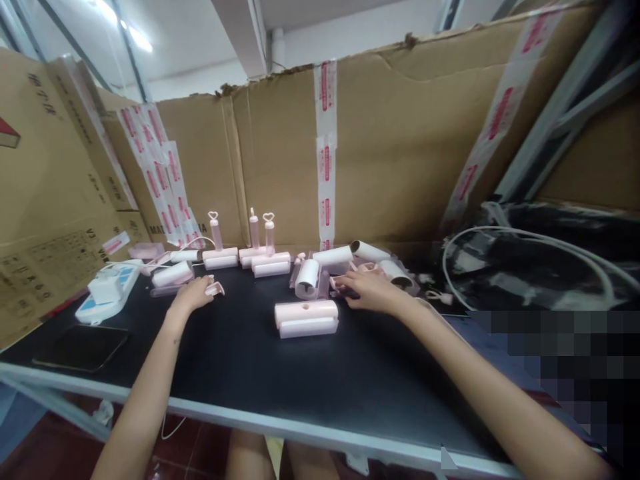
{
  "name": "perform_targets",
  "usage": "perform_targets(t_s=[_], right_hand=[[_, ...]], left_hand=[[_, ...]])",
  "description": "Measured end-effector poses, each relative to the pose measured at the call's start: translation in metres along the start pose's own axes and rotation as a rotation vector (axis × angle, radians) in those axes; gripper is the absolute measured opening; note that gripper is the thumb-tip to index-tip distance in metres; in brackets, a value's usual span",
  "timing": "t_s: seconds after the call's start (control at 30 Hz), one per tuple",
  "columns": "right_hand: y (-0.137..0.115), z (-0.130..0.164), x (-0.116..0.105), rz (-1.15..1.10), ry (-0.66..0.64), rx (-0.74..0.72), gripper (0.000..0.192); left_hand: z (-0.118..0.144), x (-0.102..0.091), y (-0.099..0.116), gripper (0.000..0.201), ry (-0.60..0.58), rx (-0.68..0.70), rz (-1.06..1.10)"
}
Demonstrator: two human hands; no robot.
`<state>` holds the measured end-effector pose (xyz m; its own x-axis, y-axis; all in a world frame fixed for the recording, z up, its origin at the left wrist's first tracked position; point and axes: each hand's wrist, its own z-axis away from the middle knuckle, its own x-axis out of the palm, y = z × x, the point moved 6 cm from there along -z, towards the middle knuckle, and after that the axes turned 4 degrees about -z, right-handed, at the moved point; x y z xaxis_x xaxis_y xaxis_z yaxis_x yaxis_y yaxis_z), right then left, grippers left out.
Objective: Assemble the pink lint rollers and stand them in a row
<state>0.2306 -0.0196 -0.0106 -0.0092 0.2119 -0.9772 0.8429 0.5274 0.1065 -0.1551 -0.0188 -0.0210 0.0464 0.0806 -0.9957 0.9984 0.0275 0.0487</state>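
L hand [193,293] pinched on small pink clip [216,289] at fingertips. R hand [367,291] flat, fingers loose, over pink pieces; white roll [307,277] just left of it, pink case [306,318] nearer.

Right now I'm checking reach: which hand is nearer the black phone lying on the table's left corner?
Left. The left hand lies up and right of the black phone, apart from it; the right hand rests far across the table among white rolls.
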Motion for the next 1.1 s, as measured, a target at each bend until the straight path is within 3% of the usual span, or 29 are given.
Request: perform_targets(t_s=[0.13, 0.27, 0.37, 0.47, 0.53, 0.6, 0.63, 0.7, 0.77, 0.83, 0.93, 1.1], right_hand=[[-0.005, -0.001, -0.011, 0.045, 0.043, 0.031, 0.022], [-0.005, 0.002, -0.015, 0.017, 0.031, 0.026, 0.021], [-0.004, 0.003, -0.009, -0.081, -0.045, -0.013, 0.017], [-0.001, 0.004, -0.012, -0.176, -0.086, -0.027, 0.015], [0.002, 0.005, -0.027, -0.329, 0.033, 0.019, 0.022], [0.002, 0.009, -0.048, -0.598, 0.235, 0.065, 0.033], [0.000, 0.012, -0.056, -0.752, 0.320, 0.078, 0.038], [-0.010, 0.014, -0.064, -1.037, 0.385, 0.096, 0.046], [-0.026, 0.012, -0.061, -1.301, 0.321, 0.117, 0.047], [-0.044, 0.009, -0.052, -1.524, 0.179, 0.108, 0.045], [-0.064, 0.007, -0.041, -1.723, 0.014, 0.076, 0.051], [-0.073, 0.012, -0.042, -1.722, 0.004, 0.013, 0.038]], left_hand=[[0.005, -0.003, 0.033, 0.028, 0.036, 0.138, 0.115], [0.009, 0.011, 0.080, 0.030, 0.047, 0.279, 0.493], [0.002, 0.026, 0.100, 0.037, 0.089, 0.178, 0.727], [-0.011, 0.029, 0.111, 0.038, 0.149, 0.058, 0.768], [-0.016, 0.021, 0.116, 0.040, 0.202, 0.015, 0.764], [-0.014, 0.008, 0.119, 0.040, 0.262, 0.009, 0.751], [-0.010, 0.000, 0.122, 0.038, 0.284, 0.039, 0.748], [0.005, -0.011, 0.135, 0.031, 0.259, 0.238, 0.751], [0.029, -0.015, 0.155, 0.033, 0.128, 0.548, 0.721], [0.052, -0.013, 0.168, 0.047, 0.002, 0.755, 0.646], [0.067, -0.010, 0.172, 0.054, -0.048, 0.820, 0.602], [0.067, -0.007, 0.172, 0.050, -0.153, 0.860, 0.645]])
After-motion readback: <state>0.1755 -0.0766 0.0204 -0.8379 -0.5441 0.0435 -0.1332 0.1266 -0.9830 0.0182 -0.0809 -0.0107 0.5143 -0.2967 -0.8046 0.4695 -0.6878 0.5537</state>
